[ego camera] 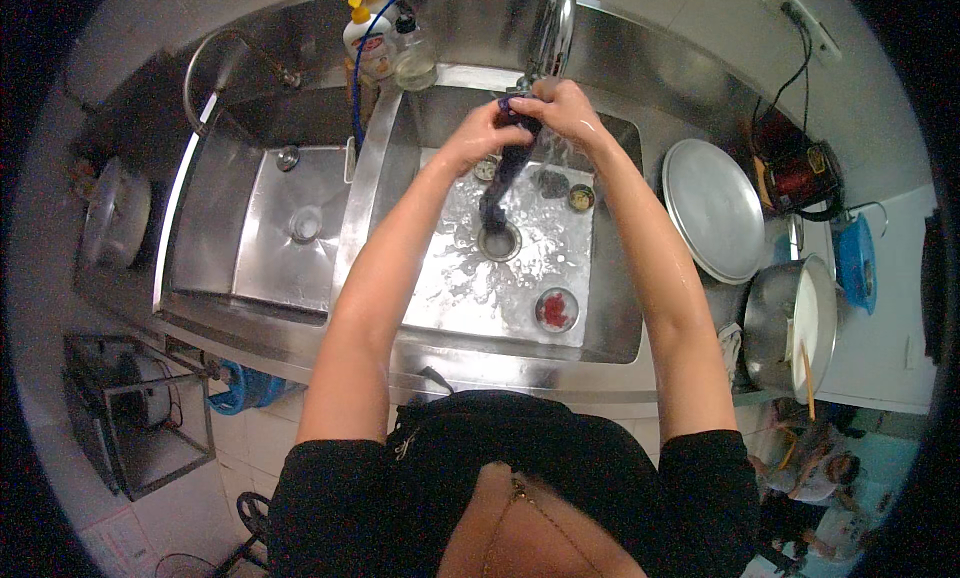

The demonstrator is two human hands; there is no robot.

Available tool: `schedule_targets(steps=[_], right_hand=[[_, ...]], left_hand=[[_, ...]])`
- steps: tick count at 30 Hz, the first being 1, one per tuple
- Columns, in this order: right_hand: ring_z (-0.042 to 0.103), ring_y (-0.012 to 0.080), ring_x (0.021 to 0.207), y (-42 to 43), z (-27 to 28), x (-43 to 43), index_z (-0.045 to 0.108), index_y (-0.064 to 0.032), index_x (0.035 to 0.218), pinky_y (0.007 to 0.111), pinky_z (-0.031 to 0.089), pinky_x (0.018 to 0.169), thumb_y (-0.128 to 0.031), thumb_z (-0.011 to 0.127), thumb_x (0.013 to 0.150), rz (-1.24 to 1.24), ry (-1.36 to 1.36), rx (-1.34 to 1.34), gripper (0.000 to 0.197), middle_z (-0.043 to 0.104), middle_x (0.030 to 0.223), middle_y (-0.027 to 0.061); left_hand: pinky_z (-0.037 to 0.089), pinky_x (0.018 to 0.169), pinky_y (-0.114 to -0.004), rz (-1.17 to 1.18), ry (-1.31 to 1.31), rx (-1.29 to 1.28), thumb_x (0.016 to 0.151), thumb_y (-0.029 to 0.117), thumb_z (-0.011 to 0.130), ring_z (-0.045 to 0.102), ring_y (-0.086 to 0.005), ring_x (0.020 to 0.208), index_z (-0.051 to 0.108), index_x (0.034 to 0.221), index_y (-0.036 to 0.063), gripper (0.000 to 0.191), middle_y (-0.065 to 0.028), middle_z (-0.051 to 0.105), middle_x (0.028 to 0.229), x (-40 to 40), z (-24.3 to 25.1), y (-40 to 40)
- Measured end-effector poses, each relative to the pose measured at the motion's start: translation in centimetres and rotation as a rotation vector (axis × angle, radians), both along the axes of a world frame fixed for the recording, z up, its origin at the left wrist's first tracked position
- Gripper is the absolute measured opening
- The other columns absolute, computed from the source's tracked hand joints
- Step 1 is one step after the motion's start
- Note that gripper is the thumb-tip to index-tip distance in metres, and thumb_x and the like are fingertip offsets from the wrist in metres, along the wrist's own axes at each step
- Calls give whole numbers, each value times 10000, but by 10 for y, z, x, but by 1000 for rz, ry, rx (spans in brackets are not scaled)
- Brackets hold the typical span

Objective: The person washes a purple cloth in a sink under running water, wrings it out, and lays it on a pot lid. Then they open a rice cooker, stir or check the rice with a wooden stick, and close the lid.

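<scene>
My left hand (484, 134) and my right hand (564, 114) together grip the upper end of a dark, wet, limp piece of fabric or mesh (512, 164) with a purple edge. It hangs beneath the chrome faucet (556, 34), where water runs down by my right hand. Its lower end reaches the drain (499, 243) of the right-hand steel sink basin (465, 293). Behind it on the basin floor are a dark round scrubber-like thing (553, 184) and a small round tin or lid (581, 197). Nearer me sits a small round dish (557, 310) with red bits.
Left lies a second basin (289, 240). A pump bottle (367, 42), a transparent bottle (414, 57) and a blue hose (357, 90) are at the back. On the right stand a large round lid (712, 210), a metal pot (772, 330) and an electric kettle (806, 177). People appear lower right.
</scene>
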State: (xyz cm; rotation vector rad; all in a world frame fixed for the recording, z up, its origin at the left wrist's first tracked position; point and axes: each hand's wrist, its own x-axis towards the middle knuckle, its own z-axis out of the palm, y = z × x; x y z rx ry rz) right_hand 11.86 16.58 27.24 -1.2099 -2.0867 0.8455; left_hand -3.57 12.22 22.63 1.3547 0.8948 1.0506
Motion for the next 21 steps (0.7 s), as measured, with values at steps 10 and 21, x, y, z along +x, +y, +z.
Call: schedule_targets(steps=[10,21], right_hand=[[461,95,504,-1,22,16,546,-42,626,226,359,430,-266,724,654,137,37,-339,287,484,570,-4],[511,112,746,-1,6,7,562,-16,836,248,405,677,-97,554,764,105,378,-265,108,560,789,18]], left_hand=[[437,701,-246,87,383,122,727,61,613,550,-81,750,635,874,-1,161,-15,629,812,-12,18,17],[422,675,-223,153,190,-21,729,205,663,555,-91,733,635,907,12,265,-31,619,811,-12,20,8]])
